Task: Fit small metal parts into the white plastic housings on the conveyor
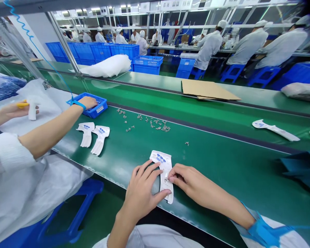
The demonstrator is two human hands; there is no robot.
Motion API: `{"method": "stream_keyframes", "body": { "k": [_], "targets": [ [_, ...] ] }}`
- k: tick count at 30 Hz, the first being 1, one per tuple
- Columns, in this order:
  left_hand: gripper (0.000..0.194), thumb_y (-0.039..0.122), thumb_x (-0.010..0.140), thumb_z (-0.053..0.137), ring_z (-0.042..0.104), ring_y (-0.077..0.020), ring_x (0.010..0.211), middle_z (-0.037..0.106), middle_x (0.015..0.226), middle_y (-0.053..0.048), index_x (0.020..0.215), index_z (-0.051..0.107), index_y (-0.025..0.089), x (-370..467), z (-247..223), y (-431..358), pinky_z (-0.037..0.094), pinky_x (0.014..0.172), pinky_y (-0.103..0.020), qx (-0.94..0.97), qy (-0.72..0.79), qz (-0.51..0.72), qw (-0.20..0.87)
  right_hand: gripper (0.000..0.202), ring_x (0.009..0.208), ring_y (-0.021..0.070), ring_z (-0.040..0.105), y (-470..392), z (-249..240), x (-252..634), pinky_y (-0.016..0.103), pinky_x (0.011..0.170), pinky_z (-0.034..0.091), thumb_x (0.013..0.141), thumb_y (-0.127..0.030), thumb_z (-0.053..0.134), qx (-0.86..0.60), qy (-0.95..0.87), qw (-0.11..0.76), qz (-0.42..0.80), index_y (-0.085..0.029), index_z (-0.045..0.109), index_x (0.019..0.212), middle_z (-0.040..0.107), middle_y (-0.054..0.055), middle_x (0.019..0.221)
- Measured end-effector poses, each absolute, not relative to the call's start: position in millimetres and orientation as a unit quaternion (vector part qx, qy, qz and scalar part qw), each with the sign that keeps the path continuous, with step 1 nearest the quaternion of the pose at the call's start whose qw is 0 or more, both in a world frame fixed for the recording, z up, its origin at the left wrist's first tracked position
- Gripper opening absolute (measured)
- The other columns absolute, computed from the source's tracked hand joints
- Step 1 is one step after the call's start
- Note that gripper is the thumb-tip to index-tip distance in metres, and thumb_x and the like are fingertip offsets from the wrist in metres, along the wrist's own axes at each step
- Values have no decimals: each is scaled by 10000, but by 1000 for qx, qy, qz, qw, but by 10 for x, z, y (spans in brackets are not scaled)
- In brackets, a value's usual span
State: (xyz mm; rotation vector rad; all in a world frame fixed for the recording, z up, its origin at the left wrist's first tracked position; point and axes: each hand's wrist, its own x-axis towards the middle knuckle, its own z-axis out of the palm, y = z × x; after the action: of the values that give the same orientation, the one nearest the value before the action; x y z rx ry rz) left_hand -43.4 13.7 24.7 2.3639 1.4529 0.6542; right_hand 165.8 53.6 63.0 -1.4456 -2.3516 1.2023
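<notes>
A white plastic shell [166,162] with a blue part in its upper end lies on the green work surface near its front edge. Spread over the shell's left side is my left hand [144,187], its fingers apart and resting on it. My right hand [186,179] pinches at the middle of the shell, where small metal pieces show; what sits between the fingertips is too small to name. Small metal parts [166,128] are scattered beyond the shell.
Two similar shells [100,139] lie to the left, beside a co-worker's arm [51,129] reaching into a blue tray [99,109]. Cardboard [209,90] lies across the line. A long white piece [275,130] is at the right.
</notes>
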Motion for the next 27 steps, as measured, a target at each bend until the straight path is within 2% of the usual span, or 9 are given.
{"method": "stream_keyframes", "body": {
  "k": [5,11,14,21,24,27],
  "targets": [
    [443,450,874,699,409,-277,1384,548,1428,-49,1250,577,252,-437,239,137,386,1076,-451,817,505,233,150,240,907,196,582,527,648,1647,291,718,401,1006,-374,417,-496,-767,58,403,-255,624,979,641,32,1013],
    [450,452,870,705,401,-276,1389,539,1439,-45,1247,573,247,-436,239,139,383,1076,-458,820,504,224,152,212,781,176,579,490,655,1609,279,661,386,981,-362,453,-516,-766,59,380,-243,614,908,653,19,907],
    [447,446,872,703,401,-278,1390,537,1441,-52,1251,574,248,-437,232,137,377,1082,-460,820,503,228,149,201,765,180,594,468,670,1579,274,637,382,974,-337,452,-525,-758,62,382,-233,591,873,663,22,852],
    [462,462,860,712,419,-288,1381,554,1421,-62,1247,581,246,-436,242,157,387,1079,-476,821,501,226,152,79,750,175,626,539,606,1595,265,625,421,938,-317,501,-528,-731,74,426,-238,494,934,679,11,840],
    [452,460,856,718,416,-294,1381,553,1421,-60,1234,581,252,-434,257,161,393,1076,-493,818,507,221,160,116,707,163,629,571,554,1615,264,619,443,917,-327,537,-514,-716,94,464,-234,470,922,675,0,791],
    [442,452,856,720,412,-301,1384,551,1422,-66,1220,580,245,-442,255,154,410,1073,-491,813,512,225,163,228,690,154,642,527,489,1615,281,666,512,888,-406,588,-518,-623,149,567,-227,453,930,655,-13,746]
  ]
}}
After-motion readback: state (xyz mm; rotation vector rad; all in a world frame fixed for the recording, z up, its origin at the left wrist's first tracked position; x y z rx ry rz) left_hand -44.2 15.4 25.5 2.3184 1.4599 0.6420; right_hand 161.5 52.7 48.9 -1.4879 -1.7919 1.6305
